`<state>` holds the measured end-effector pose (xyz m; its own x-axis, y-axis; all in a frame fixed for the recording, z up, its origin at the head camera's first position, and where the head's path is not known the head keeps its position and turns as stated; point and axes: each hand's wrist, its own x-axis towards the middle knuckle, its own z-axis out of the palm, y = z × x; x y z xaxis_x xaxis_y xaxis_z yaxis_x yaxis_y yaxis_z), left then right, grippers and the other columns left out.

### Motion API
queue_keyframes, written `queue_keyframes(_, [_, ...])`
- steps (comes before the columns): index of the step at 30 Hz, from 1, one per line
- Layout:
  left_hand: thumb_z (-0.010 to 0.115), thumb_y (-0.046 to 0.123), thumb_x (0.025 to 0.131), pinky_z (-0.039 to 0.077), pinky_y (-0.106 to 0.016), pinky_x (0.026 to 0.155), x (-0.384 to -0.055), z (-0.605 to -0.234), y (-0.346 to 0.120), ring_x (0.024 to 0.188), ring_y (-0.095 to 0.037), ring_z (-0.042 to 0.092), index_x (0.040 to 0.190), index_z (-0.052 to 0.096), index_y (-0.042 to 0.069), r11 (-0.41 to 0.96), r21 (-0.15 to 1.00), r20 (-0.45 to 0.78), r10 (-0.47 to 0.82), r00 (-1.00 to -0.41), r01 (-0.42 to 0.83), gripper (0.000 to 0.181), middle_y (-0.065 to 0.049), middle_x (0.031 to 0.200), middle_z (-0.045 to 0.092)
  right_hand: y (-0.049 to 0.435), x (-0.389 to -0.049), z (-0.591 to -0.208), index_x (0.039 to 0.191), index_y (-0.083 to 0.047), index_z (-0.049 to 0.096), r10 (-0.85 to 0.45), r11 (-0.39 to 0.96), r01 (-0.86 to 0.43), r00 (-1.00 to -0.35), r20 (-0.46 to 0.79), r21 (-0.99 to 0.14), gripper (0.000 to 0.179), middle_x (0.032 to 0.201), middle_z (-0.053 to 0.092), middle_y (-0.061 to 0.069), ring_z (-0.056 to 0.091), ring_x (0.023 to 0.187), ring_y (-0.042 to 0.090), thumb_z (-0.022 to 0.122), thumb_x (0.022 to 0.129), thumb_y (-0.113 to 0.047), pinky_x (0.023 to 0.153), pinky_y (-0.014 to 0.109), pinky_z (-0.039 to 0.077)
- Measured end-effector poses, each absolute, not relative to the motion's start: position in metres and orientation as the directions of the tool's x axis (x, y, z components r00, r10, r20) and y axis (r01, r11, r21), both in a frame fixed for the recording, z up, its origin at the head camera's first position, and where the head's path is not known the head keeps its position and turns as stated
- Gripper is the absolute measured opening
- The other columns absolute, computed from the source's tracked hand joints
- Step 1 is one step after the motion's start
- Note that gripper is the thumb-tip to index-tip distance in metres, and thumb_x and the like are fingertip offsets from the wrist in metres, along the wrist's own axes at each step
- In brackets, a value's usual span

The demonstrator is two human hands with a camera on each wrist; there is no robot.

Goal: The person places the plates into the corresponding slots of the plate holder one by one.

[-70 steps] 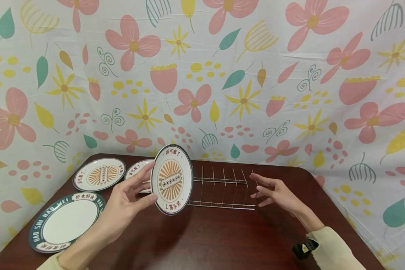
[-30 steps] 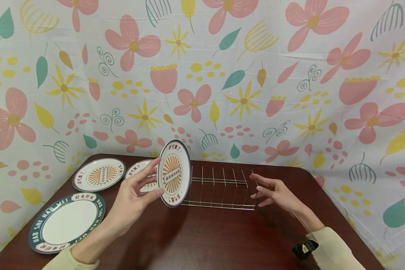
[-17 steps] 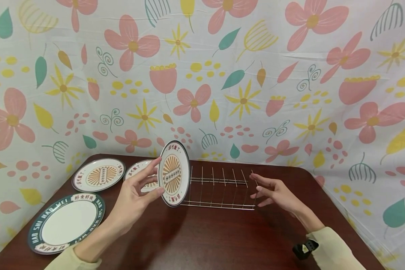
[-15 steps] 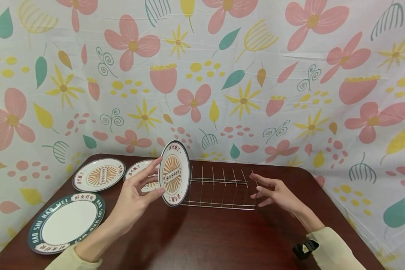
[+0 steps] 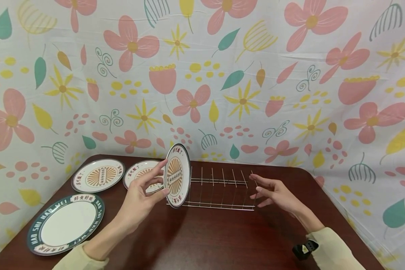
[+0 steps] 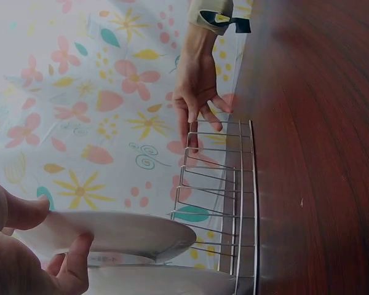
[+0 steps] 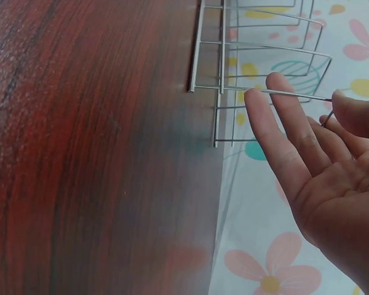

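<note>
While the left hand (image 5: pixel 136 200) pinches a round white plate with a thin dark rim, orange sunburst and red lettering (image 5: pixel 175 179) by its edge, the right hand (image 5: pixel 273 193) pinches the end wire at the right end of the silver wire rack (image 5: pixel 222 182). Left: thumb and fingers clamped on the plate rim, plate tilted near upright at the rack's left end; can't tell if it touches the wires. Right: thumb and a fingertip clamped on that end wire, other fingers spread apart beside it. Left wrist view shows a second pale plate (image 6: pixel 160 281) edge-on, just beside the held one and cut off by the frame; can't tell what it rests on. Left of the rack: a matching sunburst plate (image 5: pixel 135 173) near it, partly hidden by the left hand, and another sunburst plate (image 5: pixel 82 180) farther out, both flat. Left and nearer than the rack: a larger white plate with a wide teal lettered rim (image 5: pixel 65 225), flat. Under the rack: a dark red-brown wood-grain table (image 5: pixel 202 240). Behind it: white cloth printed with pink, yellow and teal flowers (image 5: pixel 202 45).
</note>
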<state>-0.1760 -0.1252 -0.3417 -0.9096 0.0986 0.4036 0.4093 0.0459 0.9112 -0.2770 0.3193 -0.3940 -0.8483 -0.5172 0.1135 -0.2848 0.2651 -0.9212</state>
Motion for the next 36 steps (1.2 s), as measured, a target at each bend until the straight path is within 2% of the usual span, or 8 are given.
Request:
queue_keyframes(8, [0.071, -0.016, 0.089, 0.058, -0.026, 0.087, -0.181, -0.348, -0.118, 0.123, -0.040, 0.059, 0.156, 0.054, 0.011, 0.038, 0.916, 0.395, 0.106, -0.913, 0.400, 0.074, -0.021, 0.141, 0.056, 0.319, -0.277, -0.394, 0.163, 0.004, 0.029, -0.517, 0.266, -0.282, -0.849, 0.111, -0.922, 0.060, 0.167, 0.022, 0.031, 0.071, 0.111, 0.039, 0.054, 0.111, -0.012, 0.078, 0.052, 0.063])
queue_keyframes(23, [0.072, -0.015, 0.090, 0.059, -0.033, 0.089, -0.178, -0.352, -0.105, 0.121, -0.038, 0.061, 0.155, 0.056, 0.013, 0.120, 0.899, 0.413, 0.085, -0.907, 0.421, 0.072, -0.019, 0.136, 0.059, 0.319, -0.277, -0.395, 0.163, 0.004, 0.028, -0.516, 0.254, -0.281, -0.849, 0.116, -0.926, 0.060, 0.167, 0.021, 0.032, 0.071, 0.111, 0.040, 0.054, 0.111, -0.012, 0.078, 0.054, 0.062])
queue_keyframes(30, [0.075, -0.014, 0.089, 0.059, -0.032, 0.089, -0.175, -0.358, -0.102, 0.120, -0.037, 0.064, 0.153, 0.059, 0.015, 0.170, 0.896, 0.407, 0.054, -0.912, 0.410, 0.072, -0.017, 0.138, 0.062, 0.319, -0.277, -0.395, 0.163, 0.004, 0.029, -0.511, 0.255, -0.281, -0.851, 0.118, -0.925, 0.060, 0.167, 0.022, 0.031, 0.071, 0.110, 0.039, 0.054, 0.111, -0.012, 0.077, 0.053, 0.063])
queue_keyframes(36, [0.076, -0.012, 0.089, 0.059, -0.036, 0.091, -0.172, -0.361, -0.100, 0.119, -0.037, 0.064, 0.150, 0.062, 0.018, 0.199, 0.892, 0.401, 0.060, -0.914, 0.405, 0.070, -0.016, 0.139, 0.062, 0.319, -0.277, -0.395, 0.163, 0.004, 0.029, -0.511, 0.256, -0.278, -0.852, 0.115, -0.926, 0.060, 0.167, 0.022, 0.031, 0.071, 0.111, 0.039, 0.054, 0.111, -0.012, 0.077, 0.053, 0.063])
